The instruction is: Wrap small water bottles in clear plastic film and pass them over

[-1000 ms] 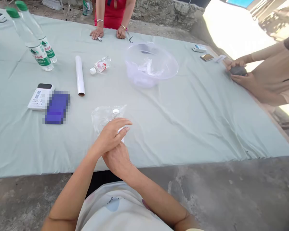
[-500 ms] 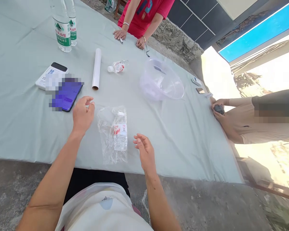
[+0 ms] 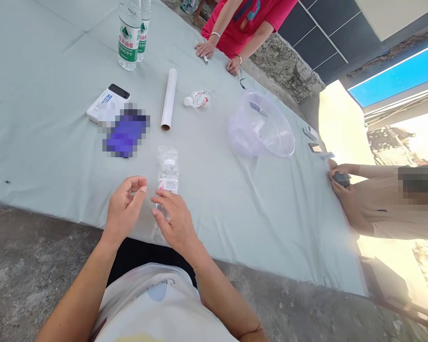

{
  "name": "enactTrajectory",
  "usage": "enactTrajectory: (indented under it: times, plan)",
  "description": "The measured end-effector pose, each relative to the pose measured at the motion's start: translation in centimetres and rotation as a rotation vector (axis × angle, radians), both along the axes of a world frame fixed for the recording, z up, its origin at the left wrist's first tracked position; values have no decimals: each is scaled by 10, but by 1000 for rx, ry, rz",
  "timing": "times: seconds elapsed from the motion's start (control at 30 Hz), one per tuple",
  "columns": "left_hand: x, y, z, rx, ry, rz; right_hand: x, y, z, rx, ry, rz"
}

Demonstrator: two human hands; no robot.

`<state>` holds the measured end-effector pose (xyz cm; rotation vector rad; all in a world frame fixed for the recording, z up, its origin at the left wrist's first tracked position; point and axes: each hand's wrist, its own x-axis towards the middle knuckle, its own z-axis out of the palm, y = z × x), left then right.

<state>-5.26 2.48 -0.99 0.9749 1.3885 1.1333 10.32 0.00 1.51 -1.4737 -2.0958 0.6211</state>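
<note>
Right hand (image 3: 174,218): grip moderately wide, thumb parted from forefinger, over the lower half of a clear plastic water bottle (image 3: 168,183); contact cannot be told. Left hand (image 3: 125,206): grip narrow, fingers half-curled, holding nothing visible, just left of the bottle. Bottle lies in clear plastic wrapping (image 3: 167,152) on the cloth-covered desk (image 3: 210,185), cap pointing away from the wearer. Beyond: white roll (image 3: 169,97), second bottle (image 3: 201,99) on its side, translucent lilac basin (image 3: 243,137).

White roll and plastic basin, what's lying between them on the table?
A small clear bottle lies on its side between the white roll and the plastic basin, as the head view shows.
</note>
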Motion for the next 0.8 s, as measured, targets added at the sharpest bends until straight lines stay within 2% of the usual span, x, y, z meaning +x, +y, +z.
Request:
enactTrajectory:
  times: [0.07, 0.13, 0.17, 0.2, 0.3, 0.33, 0.37, 0.43, 0.53, 0.6, 0.67, 0.8]
  plan:
    - [-5, -1, -1, -14, 16, -24, -12, 1, 5, -64, 61, 218]
    - [-8, -2, -1, -23, 44, -40, -13, 5, 11, -158, 189, 361]
    - [-9, -3, -1, -19, 76, -40, -10, 8, 14, -191, 266, 366]
    - [-9, -5, 0, -10, 126, -35, -5, 13, 16, -200, 339, 310]
    - [-2, -13, 4, 62, 367, -43, 13, 42, 18, -115, 472, 20]
    - [3, -17, 4, 91, 460, -66, 17, 55, 17, -74, 490, -28]
    - [10, -22, 3, 118, 549, -96, 19, 70, 14, -38, 495, -32]
    - [26, -33, -2, 176, 702, -162, 16, 100, 4, -10, 473, 60]
    - [44, -48, -18, 278, 832, -203, 5, 133, -17, -109, 400, 179]
    - [47, -55, -30, 321, 817, -163, 0, 142, -31, -218, 361, 152]
    - [43, -60, -37, 331, 712, -117, 1, 138, -41, -281, 352, 79]
    - [26, -55, -35, 204, 301, 33, 20, 110, -42, -305, 421, -68]
